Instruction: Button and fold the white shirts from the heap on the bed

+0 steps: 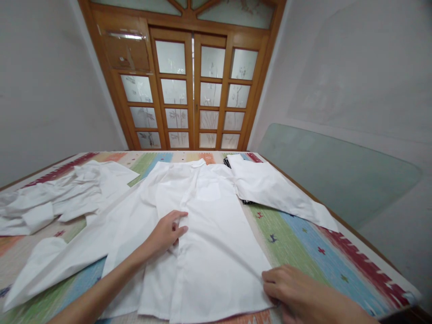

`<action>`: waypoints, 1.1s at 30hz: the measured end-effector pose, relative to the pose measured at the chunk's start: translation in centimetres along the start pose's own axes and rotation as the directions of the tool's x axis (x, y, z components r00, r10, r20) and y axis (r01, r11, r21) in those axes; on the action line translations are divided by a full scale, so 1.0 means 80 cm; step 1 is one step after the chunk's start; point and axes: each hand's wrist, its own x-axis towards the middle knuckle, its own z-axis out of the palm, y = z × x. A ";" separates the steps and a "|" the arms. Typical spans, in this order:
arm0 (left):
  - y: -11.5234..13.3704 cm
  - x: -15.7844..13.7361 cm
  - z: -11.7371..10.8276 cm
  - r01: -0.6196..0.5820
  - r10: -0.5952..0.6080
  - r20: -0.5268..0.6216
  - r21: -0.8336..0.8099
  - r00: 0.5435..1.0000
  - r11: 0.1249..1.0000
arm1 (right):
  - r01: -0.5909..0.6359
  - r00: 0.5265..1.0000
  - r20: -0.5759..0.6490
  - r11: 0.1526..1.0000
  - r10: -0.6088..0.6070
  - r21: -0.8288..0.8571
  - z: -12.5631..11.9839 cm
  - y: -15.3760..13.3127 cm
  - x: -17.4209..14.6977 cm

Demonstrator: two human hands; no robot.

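A white button-up shirt (216,252) lies spread front side up, with its collar at the far end and a chest pocket on its right half. My left hand (168,230) rests on the front placket near the middle, index finger and thumb apart, holding nothing. At the lower right side edge of the shirt, my right hand (285,283) pinches the fabric between thumb and fingers. One long sleeve (67,270) stretches toward the near left; the other sleeve (280,189) reaches out to the right.
A crumpled white garment (74,189) lies at the left. Something black and white (245,201) peeks from under the right sleeve. Beneath everything is a colourful striped cover (303,252). A glass panel (337,166) leans on the right wall; wooden doors (194,90) stand behind.
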 end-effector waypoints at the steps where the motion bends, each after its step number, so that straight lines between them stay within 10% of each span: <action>1: 0.001 0.000 0.000 -0.049 0.051 -0.026 0.072 0.998 0.996 | 0.019 1.000 0.014 1.000 -0.019 0.014 -0.005 0.000 0.006; 10: -0.045 -0.003 -0.029 -0.197 0.334 -0.202 0.498 0.920 0.845 | 0.133 0.962 -0.249 0.990 -0.115 0.054 -0.067 0.019 0.130; 18: -0.079 -0.002 -0.072 0.148 0.223 -0.436 0.669 0.872 0.728 | -0.024 0.877 -0.480 1.000 0.016 -0.009 -0.090 0.065 0.318; 27: -0.099 -0.016 -0.118 0.314 0.066 -0.520 0.608 0.852 0.729 | -0.374 0.830 -0.477 0.923 0.290 -0.090 -0.114 0.098 0.454; 33: -0.097 -0.019 -0.147 0.373 -0.230 -0.511 0.196 0.828 0.907 | -0.537 0.766 -0.444 0.842 0.465 -0.046 -0.121 0.113 0.487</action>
